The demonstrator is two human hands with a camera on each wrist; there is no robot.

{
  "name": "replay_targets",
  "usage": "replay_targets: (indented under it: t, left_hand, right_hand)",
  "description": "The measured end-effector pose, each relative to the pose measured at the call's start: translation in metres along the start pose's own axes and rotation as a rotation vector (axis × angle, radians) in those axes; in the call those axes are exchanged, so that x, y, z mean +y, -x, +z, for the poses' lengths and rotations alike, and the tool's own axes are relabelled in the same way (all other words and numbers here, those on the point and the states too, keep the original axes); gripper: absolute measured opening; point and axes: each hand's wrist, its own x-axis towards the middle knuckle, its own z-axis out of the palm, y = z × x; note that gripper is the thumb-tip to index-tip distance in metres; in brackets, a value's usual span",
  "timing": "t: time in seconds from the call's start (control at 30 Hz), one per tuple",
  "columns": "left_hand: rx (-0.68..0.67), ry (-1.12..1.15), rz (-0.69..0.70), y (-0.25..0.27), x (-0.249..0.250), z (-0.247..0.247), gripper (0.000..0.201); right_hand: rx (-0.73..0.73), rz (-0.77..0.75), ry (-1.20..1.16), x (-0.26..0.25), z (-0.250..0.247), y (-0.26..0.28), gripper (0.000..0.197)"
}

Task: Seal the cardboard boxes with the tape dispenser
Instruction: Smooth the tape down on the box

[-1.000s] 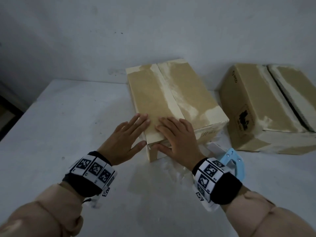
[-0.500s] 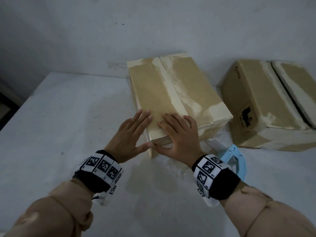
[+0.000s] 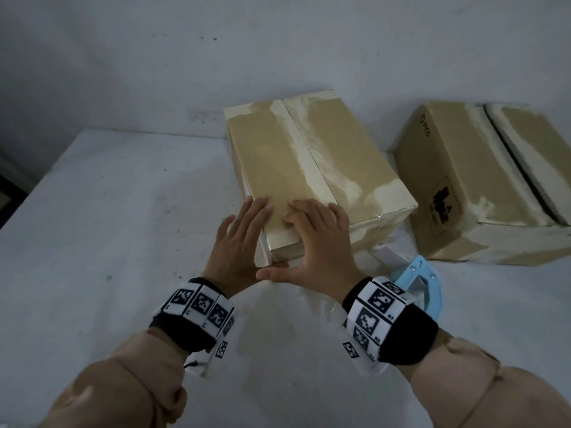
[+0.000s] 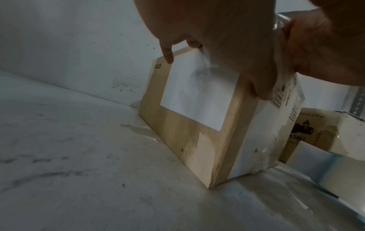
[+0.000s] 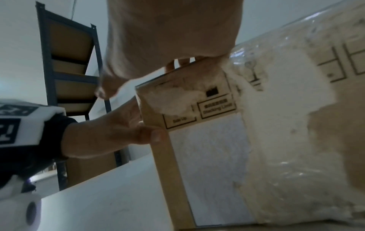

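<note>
Both hands lay flat, fingers straight, on the near corner of the box point(image 3: 315, 168): left hand point(image 3: 239, 242), right hand point(image 3: 318, 239), gripping nothing. Tape dispenser point(image 3: 423, 282) sat idle just beside the right wrist. Best practice, I judged: press firmly, smoothing tape over the edge.

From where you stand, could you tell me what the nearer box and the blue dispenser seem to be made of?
The nearer box looks like matte brown cardboard: its flaps meet at a centre seam, with pale torn patches and glossy clear film on its end. The tape dispenser seems to be smooth light-blue moulded plastic, though it is partly hidden behind the right wrist.
</note>
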Motion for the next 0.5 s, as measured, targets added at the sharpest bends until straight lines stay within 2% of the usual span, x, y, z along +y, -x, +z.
replay_targets:
  t: [0.07, 0.17, 0.27, 0.33, 0.4, 0.5]
  left_hand:
    - [0.007, 0.002, 0.007, -0.001, 0.000, 0.001, 0.088]
    - [0.037, 0.015, 0.017, -0.001, 0.000, 0.002, 0.087]
    - [0.025, 0.018, 0.029, -0.002, 0.001, 0.001, 0.088]
    - [0.014, 0.010, 0.028, -0.001, 0.001, -0.001, 0.088]
    - [-0.009, -0.006, 0.024, -0.001, 0.001, -0.004, 0.091]
    - [-0.044, -0.026, 0.024, 0.001, 0.000, -0.007, 0.093]
  right_hand:
    - [0.054, -0.001, 0.008, 0.002, 0.004, -0.002, 0.071]
    - [0.079, -0.094, 0.006, 0.018, 0.009, 0.001, 0.056]
    - [0.097, -0.128, 0.018, 0.024, 0.013, 0.001, 0.050]
    - [0.056, -0.141, 0.017, 0.025, 0.012, 0.003, 0.057]
    - [-0.015, -0.158, 0.019, 0.024, 0.006, 0.006, 0.071]
    - [-0.021, -0.069, -0.020, 0.014, -0.002, 0.003, 0.077]
